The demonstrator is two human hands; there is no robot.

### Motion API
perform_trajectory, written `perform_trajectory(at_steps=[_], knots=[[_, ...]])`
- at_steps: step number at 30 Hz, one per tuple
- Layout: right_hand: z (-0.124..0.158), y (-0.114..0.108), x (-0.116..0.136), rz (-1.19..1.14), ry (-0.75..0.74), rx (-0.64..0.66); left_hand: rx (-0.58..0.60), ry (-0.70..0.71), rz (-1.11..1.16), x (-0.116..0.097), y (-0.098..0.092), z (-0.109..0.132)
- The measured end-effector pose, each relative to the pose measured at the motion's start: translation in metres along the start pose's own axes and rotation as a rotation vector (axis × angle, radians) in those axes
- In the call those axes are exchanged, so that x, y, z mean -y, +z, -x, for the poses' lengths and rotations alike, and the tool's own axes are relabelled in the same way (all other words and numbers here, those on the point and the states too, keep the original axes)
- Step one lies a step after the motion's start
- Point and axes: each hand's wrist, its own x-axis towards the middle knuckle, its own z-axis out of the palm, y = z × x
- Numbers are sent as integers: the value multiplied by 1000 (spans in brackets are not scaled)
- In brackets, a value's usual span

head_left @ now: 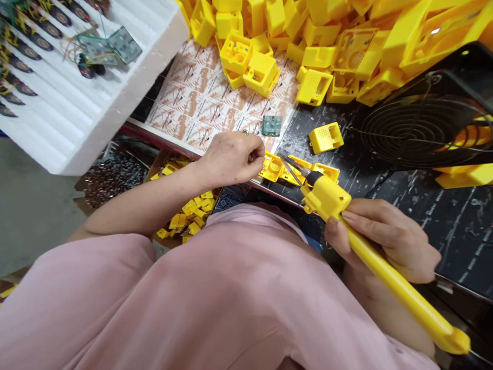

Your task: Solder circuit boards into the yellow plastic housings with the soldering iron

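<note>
My right hand (389, 236) is wrapped around a yellow soldering iron (400, 288) with a black collar and thin metal parts at its front. A cord leaves its rear end at lower right. The metal end points left, over a row of small open yellow plastic housings (271, 167) along the table edge. Beside the leftmost housing is my left hand (234, 156), fingers curled closed; what they pinch, if anything, is hidden. Just above that hand a small green circuit board (271, 126) lies on the patterned sheet. A single yellow housing (326, 137) stands to its right.
A heap of yellow housings (269, 72) fills the back of the table. A black fan (416, 123) stands at right. At upper left, a white foam tray (96, 108) carries wired boards and round speakers. Boxes of small yellow parts (188, 216) and screws (111, 180) sit below the edge.
</note>
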Motion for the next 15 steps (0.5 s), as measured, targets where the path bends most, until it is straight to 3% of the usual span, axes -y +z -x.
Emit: perform_trajectory(at_steps=[5,12,15], knots=[[-3,3,-1,45,-88,112,-7,-8,57,-1,-2,1],[-1,13,-4,-18,-150,38,-5,1,-14,1,4,-1],[1,9,-2,-17,-71,32,2,-11,-32,-1,3,-2]])
